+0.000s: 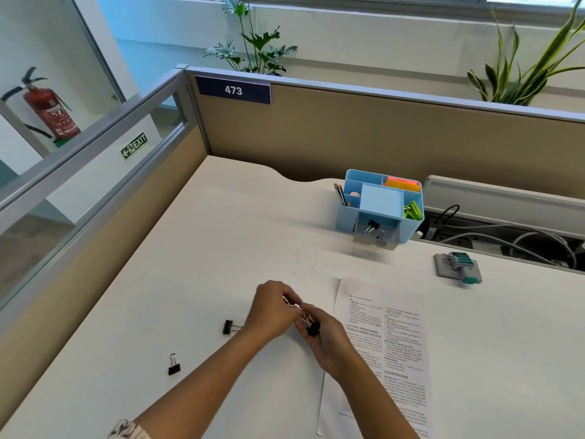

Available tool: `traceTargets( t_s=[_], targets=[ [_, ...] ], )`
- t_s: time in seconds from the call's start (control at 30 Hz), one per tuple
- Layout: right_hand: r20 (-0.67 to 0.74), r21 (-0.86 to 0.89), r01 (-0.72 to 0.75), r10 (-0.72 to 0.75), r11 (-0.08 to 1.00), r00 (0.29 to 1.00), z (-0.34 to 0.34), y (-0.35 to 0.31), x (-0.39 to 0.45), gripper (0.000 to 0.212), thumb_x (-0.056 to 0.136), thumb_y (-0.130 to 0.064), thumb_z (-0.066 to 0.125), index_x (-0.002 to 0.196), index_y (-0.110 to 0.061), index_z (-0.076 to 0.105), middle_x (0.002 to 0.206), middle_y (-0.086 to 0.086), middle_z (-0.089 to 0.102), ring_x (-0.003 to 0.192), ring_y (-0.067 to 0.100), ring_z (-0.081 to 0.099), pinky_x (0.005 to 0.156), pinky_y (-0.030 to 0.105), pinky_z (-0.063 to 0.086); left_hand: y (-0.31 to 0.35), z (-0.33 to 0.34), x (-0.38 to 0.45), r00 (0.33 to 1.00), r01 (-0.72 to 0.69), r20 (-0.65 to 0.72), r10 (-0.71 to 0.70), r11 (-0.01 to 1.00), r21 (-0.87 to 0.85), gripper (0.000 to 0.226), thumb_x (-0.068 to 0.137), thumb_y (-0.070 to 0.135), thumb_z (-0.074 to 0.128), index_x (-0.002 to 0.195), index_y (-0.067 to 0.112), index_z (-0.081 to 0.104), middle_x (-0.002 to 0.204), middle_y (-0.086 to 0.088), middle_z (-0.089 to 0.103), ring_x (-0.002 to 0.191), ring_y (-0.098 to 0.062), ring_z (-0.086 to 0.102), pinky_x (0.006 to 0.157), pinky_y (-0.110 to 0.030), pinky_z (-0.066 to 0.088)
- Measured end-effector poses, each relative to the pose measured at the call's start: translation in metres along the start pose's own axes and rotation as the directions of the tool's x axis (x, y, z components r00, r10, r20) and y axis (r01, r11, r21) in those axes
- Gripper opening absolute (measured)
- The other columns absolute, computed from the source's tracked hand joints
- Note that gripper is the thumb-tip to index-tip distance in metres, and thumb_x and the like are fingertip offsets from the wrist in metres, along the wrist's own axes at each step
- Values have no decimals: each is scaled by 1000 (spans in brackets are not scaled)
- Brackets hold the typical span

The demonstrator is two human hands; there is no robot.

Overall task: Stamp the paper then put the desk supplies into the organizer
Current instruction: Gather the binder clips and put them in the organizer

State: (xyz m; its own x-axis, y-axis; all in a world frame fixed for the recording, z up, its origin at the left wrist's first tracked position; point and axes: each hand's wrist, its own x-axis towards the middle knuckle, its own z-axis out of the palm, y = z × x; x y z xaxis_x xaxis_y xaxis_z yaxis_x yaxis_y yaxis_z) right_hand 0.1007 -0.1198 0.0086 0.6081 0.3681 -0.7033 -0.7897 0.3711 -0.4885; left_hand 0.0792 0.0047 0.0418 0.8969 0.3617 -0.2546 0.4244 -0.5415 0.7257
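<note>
Both hands together just left of the paper [380, 343]. Right hand [326, 340] curled round a black binder clip [313, 329]; left hand [272, 312] pinching something thin and shiny, maybe a clip's wire handle, hard to tell. Blue organizer [380, 205] far ahead and a bit right, nearer the right hand. Two more clips [228, 327] [173, 365] lying left of the hands.
</note>
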Motion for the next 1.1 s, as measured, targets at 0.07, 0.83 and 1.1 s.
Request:
traceTargets(
  t_s=[0.07, 0.83, 1.1],
  targets=[
    [33, -5, 9, -9, 1000, 999, 2, 2, -4, 23, 98, -5, 48, 102, 5, 68, 93, 13, 73, 84, 17, 68, 73, 25, 56, 8, 9, -5, 1000, -3, 20, 4, 1000, -29, 15, 71, 7, 70, 75, 20, 77, 74, 9, 71, 69, -1, 65, 59, -10, 50],
    [-118, 256, 285, -262, 924, 958, -11, -142, 14, 19, 100, -5, 43, 111, 8, 53, 118, 23, 55, 109, 29, 57, 98, 38, 52, -36, -2, 4, 986, 87, -134, -103, 989, -122, 10, 86, 15, 64, 88, 23, 70, 99, 13, 65, 95, -7, 58, 62, -12, 42],
    [-202, 132, 311, -282, 941, 938, 9, -211, 37, 49, 103, -23, 42, 147, -5, 29, 144, 16, 44, 127, 25, 48, 111, 40, 39, -61, -14, 9, 975, 131, -176, -134, 991, -28, 10, 83, 17, 66, 85, 26, 67, 102, 6, 64, 86, -8, 58, 72, -23, 42]
  ],
)
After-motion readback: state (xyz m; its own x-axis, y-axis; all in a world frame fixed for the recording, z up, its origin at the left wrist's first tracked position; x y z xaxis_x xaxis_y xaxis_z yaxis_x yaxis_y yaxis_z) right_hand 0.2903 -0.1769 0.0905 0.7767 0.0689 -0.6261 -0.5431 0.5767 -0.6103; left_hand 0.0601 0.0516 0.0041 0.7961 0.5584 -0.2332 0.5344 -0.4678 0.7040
